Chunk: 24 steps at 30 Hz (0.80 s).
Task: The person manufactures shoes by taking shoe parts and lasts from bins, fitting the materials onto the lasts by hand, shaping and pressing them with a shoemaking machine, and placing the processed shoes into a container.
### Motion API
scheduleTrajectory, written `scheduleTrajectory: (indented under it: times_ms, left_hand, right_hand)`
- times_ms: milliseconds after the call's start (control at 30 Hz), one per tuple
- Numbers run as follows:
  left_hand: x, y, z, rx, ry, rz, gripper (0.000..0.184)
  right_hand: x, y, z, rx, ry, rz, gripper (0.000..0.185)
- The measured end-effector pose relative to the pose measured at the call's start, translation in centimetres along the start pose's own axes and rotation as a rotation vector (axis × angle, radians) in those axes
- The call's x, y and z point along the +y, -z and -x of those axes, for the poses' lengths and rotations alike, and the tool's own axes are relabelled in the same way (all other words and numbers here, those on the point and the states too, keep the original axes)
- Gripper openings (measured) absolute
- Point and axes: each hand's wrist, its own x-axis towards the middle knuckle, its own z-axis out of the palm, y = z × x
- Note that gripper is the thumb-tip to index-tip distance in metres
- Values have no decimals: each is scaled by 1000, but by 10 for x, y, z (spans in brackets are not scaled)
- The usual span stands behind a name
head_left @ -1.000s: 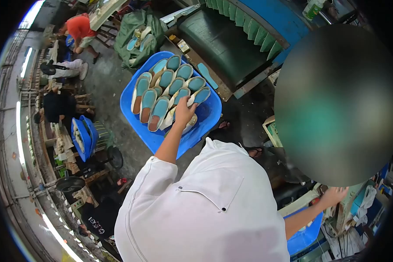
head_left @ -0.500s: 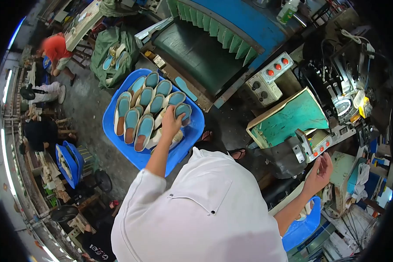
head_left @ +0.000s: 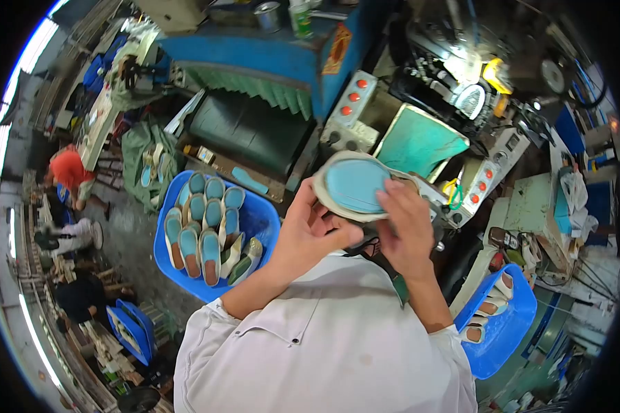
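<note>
Both arms bending, forearms angling in toward each other in front of the torso. Left hand (head_left: 313, 237) is turning its palm inward, fingers curling in a hold, thumb pointing across toward the right hand (head_left: 408, 230). Right is showing its back, fingers pointing up-left and pressing lightly, blurring a bit. Hands sitting near each other, thumbs just apart. Right wrist staying roughly straight.

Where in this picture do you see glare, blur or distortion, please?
Head view: strong glare washes out part of the machine at upper right; head view: the light strip at lower left looks overexposed, and the wide lens bends the surroundings, with black corners; head view: the fingers of the right hand look slightly blurred over the shoe, perhaps from motion.
</note>
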Motion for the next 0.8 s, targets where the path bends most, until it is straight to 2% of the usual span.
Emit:
scheduleTrajectory:
  times_ms: [67,100,133,233,267,367,500,600,700,800]
  left_hand:
    - [2,-4,-16,-176,-208,-425,83]
    - [1,-11,-29,-265,-318,-632,86]
    - [-3,-28,-43,-249,-444,-578,75]
    - [-6,-49,-67,-676,-798,-770,50]
    - [-9,-59,-67,-729,-832,-807,31]
    - [-18,-83,-65,-772,-862,-971,36]
    - [-27,-118,-64,-738,-842,-1069,34]
    - [-34,-138,-64,-793,-804,-1144,34]
    - [-45,-148,-54,-633,-789,-1167,35]
    - [-42,-161,-53,-642,-741,-1214,32]
  right_hand:
    - [13,38,7,82,-126,-144,57]
    - [27,54,17,99,-152,-256,50]
    - [42,70,25,66,-141,-372,48]
    - [77,103,45,-43,-170,-554,45]
    - [85,109,52,-80,-193,-592,45]
    - [105,120,72,-59,-250,-715,46]
    - [124,131,83,-25,-243,-857,46]
    - [135,139,87,-74,-217,-879,48]
    - [143,142,90,-62,-220,-945,51]
    - [152,145,92,-108,-183,-976,42]
